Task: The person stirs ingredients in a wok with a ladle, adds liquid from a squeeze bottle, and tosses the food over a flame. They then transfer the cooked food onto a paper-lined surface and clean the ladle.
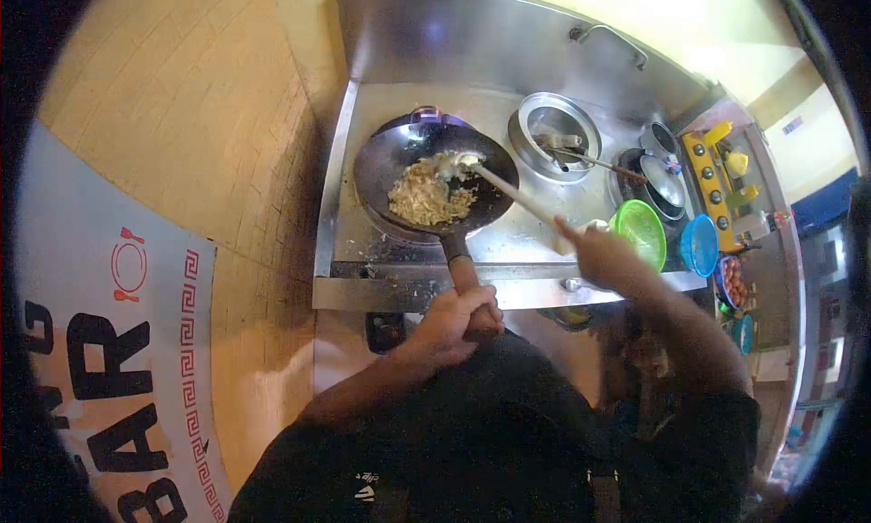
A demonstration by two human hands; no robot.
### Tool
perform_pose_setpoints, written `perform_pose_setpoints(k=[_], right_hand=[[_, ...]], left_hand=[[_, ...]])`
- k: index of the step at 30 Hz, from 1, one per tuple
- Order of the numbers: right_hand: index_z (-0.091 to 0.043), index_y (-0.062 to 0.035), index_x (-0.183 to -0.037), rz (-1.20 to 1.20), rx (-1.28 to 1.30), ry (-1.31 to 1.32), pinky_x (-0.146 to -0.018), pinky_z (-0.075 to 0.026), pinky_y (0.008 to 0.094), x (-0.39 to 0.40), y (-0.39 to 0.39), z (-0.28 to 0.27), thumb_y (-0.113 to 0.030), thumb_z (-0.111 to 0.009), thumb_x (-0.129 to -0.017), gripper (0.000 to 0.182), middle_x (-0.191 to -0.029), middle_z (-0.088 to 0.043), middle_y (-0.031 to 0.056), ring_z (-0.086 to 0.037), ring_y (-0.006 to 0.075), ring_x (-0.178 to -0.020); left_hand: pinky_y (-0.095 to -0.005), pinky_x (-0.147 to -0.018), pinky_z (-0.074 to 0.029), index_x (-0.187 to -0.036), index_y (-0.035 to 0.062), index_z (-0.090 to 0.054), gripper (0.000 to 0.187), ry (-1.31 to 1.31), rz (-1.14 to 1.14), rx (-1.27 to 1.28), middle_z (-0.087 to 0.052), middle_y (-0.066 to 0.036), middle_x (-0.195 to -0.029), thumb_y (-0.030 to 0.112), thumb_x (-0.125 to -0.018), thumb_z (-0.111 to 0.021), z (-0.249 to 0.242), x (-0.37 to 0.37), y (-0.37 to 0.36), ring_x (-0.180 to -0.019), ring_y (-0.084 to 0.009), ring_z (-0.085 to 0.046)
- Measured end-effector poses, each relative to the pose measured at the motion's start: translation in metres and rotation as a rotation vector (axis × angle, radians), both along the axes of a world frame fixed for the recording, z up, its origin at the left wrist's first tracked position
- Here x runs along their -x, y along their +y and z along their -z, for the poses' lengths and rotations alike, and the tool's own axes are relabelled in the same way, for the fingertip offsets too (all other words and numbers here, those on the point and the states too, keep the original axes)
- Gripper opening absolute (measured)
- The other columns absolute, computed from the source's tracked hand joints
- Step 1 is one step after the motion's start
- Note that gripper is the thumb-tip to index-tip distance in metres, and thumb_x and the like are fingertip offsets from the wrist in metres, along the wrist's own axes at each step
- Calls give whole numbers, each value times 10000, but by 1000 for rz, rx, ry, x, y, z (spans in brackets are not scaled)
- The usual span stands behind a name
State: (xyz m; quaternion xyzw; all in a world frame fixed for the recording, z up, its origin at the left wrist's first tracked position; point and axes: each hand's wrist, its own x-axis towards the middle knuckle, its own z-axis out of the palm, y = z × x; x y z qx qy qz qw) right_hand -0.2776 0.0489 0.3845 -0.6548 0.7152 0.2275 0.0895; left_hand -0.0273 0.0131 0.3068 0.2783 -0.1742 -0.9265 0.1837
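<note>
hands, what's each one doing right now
left hand: closed on the dark round wok's wooden handle
right hand: closed on the long pale-handled metal ladle

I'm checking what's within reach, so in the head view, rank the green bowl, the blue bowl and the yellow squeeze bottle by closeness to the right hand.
From the right hand:
1. Green bowl, just beside it.
2. Blue bowl, further right.
3. Yellow squeeze bottle, back right corner.
</note>
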Motion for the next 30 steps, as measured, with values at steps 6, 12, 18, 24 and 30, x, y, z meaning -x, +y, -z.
perform_pose_setpoints(k=[6, 12, 18, 24, 30], right_hand=[[-429, -122, -1378, -3, -34, -100, -736, -488, 431, 6, -2, -109, -76, -532, -792, 597, -804, -606, 205, -623, 343, -804], [-360, -79, -1396, -148, 1, -43, -657, -516, 458, 3, -10, -24, -67, -508, -820, 595, -826, -632, 202, -637, 351, -716], [-289, -119, -1428, 185, 319, -390, -711, -498, 508, 8, -53, 96, -60, -449, -830, 622, -862, -623, 299, -626, 439, -787], [-213, -102, -1448, 324, 306, -497, -692, -499, 516, -20, -124, 150, -71, -436, -835, 653, -806, -621, 302, -629, 452, -767], [-147, -125, -1477, 97, -95, -215, -643, -523, 480, -38, -21, 73, -65, -447, -837, 709, -844, -623, 255, -645, 392, -710]], left_hand=[[-314, -600, -472, -767, 30, -546, 151, 135, -74, -155, -546, -54, -660, 135, -863, -596, 38, -7, -29, -598, -182, -546], [-314, -588, -469, -827, 33, -525, 100, 96, -72, -70, -522, -33, -670, 90, -860, -601, 95, 4, -44, -618, -159, -527], [-326, -584, -472, -950, 70, -486, 169, 141, -151, -89, -489, -40, -762, 64, -845, -619, 167, 0, -44, -622, -160, -512], [-354, -611, -496, -984, 112, -504, 155, 42, -87, -44, -534, -7, -765, 133, -877, -614, 181, -3, -50, -638, -154, -552], [-355, -524, -489, -920, 41, -518, 140, 31, -6, -108, -535, -50, -699, 132, -866, -611, 188, -1, -67, -546, -200, -549]])
